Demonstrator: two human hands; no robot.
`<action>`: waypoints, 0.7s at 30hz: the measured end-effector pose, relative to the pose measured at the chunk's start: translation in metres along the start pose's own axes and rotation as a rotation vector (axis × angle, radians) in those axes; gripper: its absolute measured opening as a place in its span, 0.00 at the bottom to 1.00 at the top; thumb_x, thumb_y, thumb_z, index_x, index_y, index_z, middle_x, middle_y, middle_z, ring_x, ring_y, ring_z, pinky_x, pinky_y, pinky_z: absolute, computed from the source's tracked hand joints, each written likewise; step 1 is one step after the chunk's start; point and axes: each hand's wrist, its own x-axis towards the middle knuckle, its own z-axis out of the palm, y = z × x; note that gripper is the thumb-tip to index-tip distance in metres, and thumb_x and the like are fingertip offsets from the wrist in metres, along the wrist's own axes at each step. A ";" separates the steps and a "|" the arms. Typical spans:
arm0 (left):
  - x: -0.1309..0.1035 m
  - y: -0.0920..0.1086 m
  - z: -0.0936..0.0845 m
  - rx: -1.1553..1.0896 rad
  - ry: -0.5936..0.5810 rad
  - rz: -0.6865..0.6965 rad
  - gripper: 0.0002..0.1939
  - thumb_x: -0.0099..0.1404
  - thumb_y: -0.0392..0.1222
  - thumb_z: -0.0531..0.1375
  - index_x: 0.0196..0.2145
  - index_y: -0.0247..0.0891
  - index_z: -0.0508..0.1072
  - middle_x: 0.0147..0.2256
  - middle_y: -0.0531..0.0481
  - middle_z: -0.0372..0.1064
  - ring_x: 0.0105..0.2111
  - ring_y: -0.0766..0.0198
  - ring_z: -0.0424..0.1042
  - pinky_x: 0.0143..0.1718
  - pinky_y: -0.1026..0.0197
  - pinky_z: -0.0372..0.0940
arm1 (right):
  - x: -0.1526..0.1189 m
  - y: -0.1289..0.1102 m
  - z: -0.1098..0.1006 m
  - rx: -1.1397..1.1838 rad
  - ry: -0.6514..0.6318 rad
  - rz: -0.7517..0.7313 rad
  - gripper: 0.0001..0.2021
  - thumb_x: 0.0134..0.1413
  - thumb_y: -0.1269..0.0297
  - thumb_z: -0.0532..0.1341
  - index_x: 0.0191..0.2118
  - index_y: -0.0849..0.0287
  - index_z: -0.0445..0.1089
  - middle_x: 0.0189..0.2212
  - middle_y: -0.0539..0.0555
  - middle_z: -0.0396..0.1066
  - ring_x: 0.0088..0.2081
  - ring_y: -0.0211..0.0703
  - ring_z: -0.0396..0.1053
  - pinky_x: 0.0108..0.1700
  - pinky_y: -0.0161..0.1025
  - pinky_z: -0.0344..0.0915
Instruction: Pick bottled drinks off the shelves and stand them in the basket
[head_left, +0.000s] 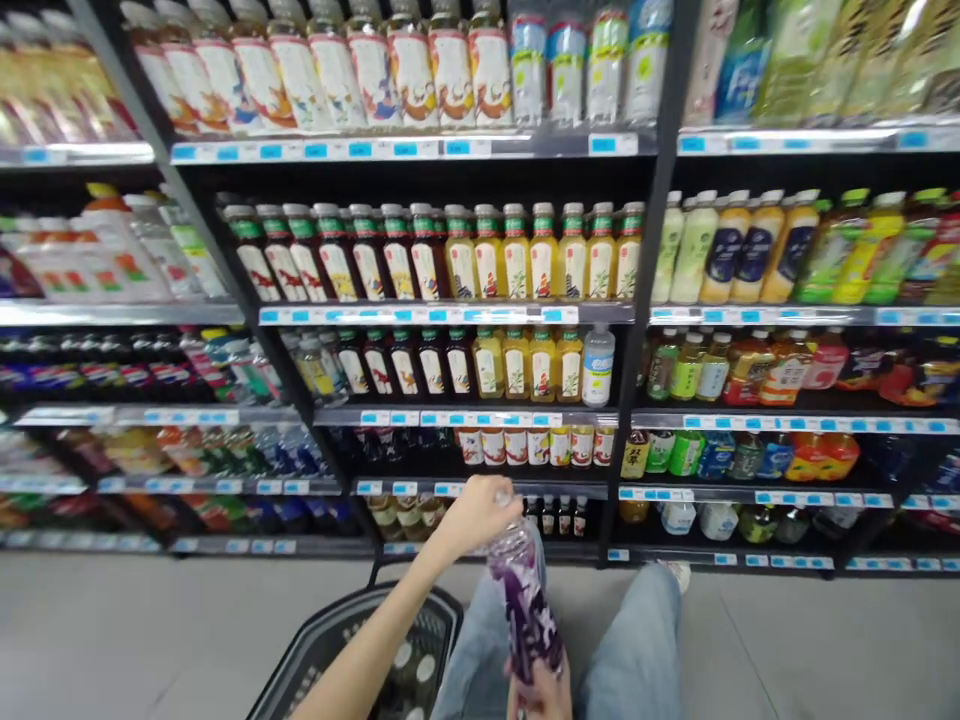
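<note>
A clear bottle with a purple label [529,610] is tilted in front of my legs, its top pointing away from me. Around its neck and cap, the fingers of my left hand [484,512] are closed. My right hand [541,688] grips its lower end from below, partly cut off by the frame's bottom edge. Left of my legs stands a dark grey shopping basket [300,640] with several white-capped bottles [424,668] in it. My left forearm crosses over the basket and hides part of it.
Black shelving [646,260] with several levels of bottled drinks spans the view ahead. Juice bottles with green-banded necks [514,252] line the middle shelf. My jeans-clad legs [637,640] reach toward the lowest shelf over the grey floor [810,640].
</note>
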 end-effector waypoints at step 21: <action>0.012 -0.021 0.045 0.009 -0.197 0.124 0.13 0.67 0.45 0.60 0.34 0.36 0.83 0.29 0.49 0.78 0.31 0.62 0.73 0.37 0.63 0.62 | -0.022 -0.012 -0.025 0.347 -0.494 0.322 0.50 0.55 0.48 0.13 0.39 0.68 0.70 0.12 0.45 0.53 0.08 0.33 0.48 0.13 0.39 0.42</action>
